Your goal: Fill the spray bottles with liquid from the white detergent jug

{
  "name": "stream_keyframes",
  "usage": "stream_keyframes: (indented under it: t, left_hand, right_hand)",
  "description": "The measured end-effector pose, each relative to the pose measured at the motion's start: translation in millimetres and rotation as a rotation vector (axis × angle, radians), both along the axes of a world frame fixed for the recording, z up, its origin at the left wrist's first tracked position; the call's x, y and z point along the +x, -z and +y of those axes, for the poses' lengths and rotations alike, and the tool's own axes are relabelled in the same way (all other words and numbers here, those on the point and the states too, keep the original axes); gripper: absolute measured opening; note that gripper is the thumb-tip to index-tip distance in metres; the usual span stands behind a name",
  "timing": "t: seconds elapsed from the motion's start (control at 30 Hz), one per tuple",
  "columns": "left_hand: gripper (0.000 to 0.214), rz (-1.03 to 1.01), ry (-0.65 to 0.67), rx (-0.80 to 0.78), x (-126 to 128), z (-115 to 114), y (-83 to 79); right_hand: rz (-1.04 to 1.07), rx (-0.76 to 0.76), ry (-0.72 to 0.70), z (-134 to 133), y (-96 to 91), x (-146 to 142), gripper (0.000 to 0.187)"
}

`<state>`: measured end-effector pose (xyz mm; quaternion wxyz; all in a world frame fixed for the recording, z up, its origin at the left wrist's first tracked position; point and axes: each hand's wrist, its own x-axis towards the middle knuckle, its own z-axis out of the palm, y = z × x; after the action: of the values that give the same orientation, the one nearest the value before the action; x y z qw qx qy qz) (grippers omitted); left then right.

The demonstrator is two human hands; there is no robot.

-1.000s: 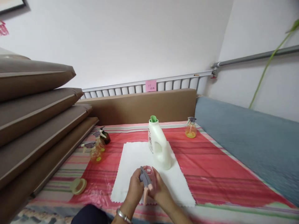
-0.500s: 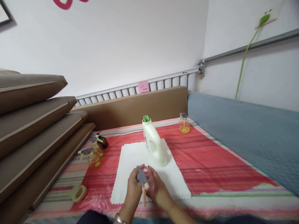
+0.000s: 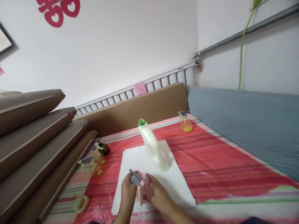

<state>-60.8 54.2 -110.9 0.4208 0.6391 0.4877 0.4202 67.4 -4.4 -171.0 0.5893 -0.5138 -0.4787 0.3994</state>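
My left hand (image 3: 128,189) is closed on a grey and pink trigger spray head (image 3: 135,178), its pink nozzle and lever facing me. Just to the right, my right hand (image 3: 158,193) wraps around a small clear pink bottle (image 3: 147,188). The spray head overlaps the bottle's mouth from this angle, and I cannot tell whether the two are joined. Beyond my hands, a pale green-white jug (image 3: 153,147) with a side handle stands on a white scallop-edged cloth (image 3: 130,161). A green piece (image 3: 141,122) sits in its opening.
Several spray bottles stand at the left, among them a clear one (image 3: 95,168) and a dark one (image 3: 105,148). A pale green cap (image 3: 80,204) lies nearer me. One yellow-liquid spray bottle (image 3: 186,125) is at the back right. Brown cushions (image 3: 35,130) rise along the left.
The view has tilted and shifted. My left hand has brought the spray head across the bottle's mouth, which showed plainly beside it before. Both hands keep their holds.
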Motion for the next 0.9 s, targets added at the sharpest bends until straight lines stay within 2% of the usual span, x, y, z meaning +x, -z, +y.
stream_keyframes:
  t: [0.17, 0.27, 0.37, 0.47, 0.53, 0.6, 0.67, 0.8, 0.9]
  left_hand:
    - [0.044, -0.203, -0.076, -0.125, -1.8, -8.3, -34.8]
    - [0.05, -0.284, -0.052, -0.182, 12.5, -24.5, -53.4]
    - [0.053, -0.265, 0.017, -0.225, 29.2, -38.2, -56.2]
    - [0.047, -0.22, 0.111, -0.212, 41.1, -41.1, -52.7]
    - [0.043, -0.264, 0.126, -0.169, 44.4, -36.0, -56.8]
    - [0.041, -0.394, 0.076, -0.104, 43.6, -28.3, -71.0]
    - [0.041, -0.537, 0.002, -0.037, 39.4, -22.4, -95.0]
    - [0.042, -0.662, -0.068, 0.088, 29.9, -24.9, -151.0]
    - [0.042, -0.724, -0.073, 0.16, 27.4, -31.3, -176.1]
  right_hand:
    - [0.209, -0.119, -0.126, -12.1, 0.7, 15.8, 0.067]
    - [0.59, -0.139, -0.326, -23.3, -10.2, 24.4, 0.058]
    - [1.067, -0.113, -0.5, -30.3, -18.1, 32.5, 0.056]
    - [1.274, -0.164, -0.484, -30.9, -18.7, 42.3, 0.051]
    - [1.326, -0.229, -0.411, -30.3, -17.8, 48.6, 0.046]
    - [1.338, -0.292, -0.344, -30.5, -17.3, 53.0, 0.044]
    - [1.337, -0.336, -0.301, -31.7, -17.1, 54.6, 0.042]
    - [1.287, -0.367, -0.297, -35.6, -19.5, 51.3, 0.044]
    - [1.209, -0.361, -0.382, -40.6, -27.5, 46.5, 0.054]
